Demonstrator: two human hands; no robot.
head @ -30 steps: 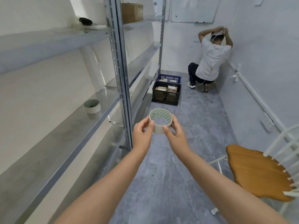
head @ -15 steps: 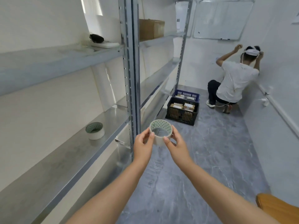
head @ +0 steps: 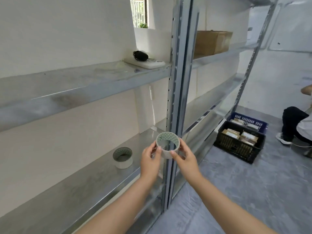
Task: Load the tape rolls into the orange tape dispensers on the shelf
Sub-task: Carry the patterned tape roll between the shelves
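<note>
Held roll: You have the tape roll up in the air in front of you, before the shelving's grey upright post and above the edge of the lower shelf.
Fingers: Your left hand and right hand each pinch the roll, fingers curled on the outer wall on opposite sides, with the open core turned towards you.
Handling: It looks light, a stiff ring with a patterned core. The smooth outer wrap is probably a little slick, and a hard squeeze could push the ring out of round.
Where to hold: Stay on the outer wall, or hook a finger through the core. Find the loose tape end before you thread it.
Second roll: Another one, the second roll, stands flat on the lower shelf, well to the left of your hands.
Dispensers: No orange dispenser is in view, so you have yet to find one.
Since half a second ago: Your view has swung left and up towards the shelving. The crouching person has slid to the right edge, and the black crate sits further right. Your two-handed pinch on the roll is unchanged.
</note>
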